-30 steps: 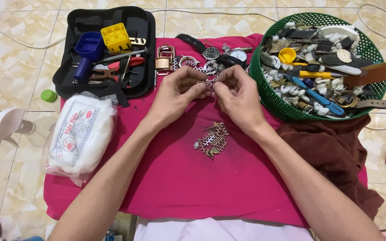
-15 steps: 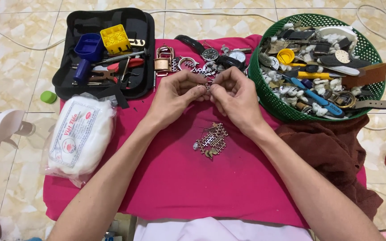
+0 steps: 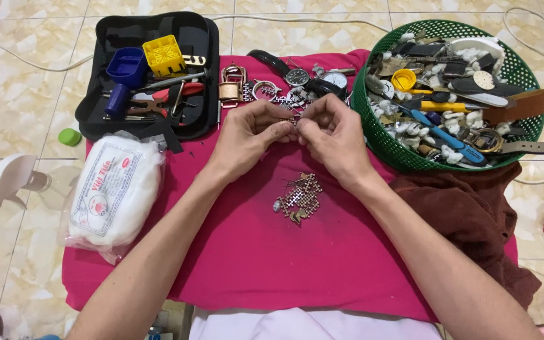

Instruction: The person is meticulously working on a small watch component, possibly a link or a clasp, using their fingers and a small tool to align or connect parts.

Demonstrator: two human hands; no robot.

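Tiled floor (image 3: 20,107), pink cloth (image 3: 253,264) — hands (image 3: 294,129) pinching links (image 3: 293,121).

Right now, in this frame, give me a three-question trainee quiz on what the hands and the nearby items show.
1. True or false: the left hand and right hand pinch one small metal piece between their fingertips.
2. What lies on the pink cloth just below the hands? A) a scissors B) a loose metal watch band C) a coin
3. Which side of the cloth holds the green basket of watch parts, by the person's own sides?

Key: 1 true; 2 B; 3 right. The black tool case and the white cotton pack sit on the left.
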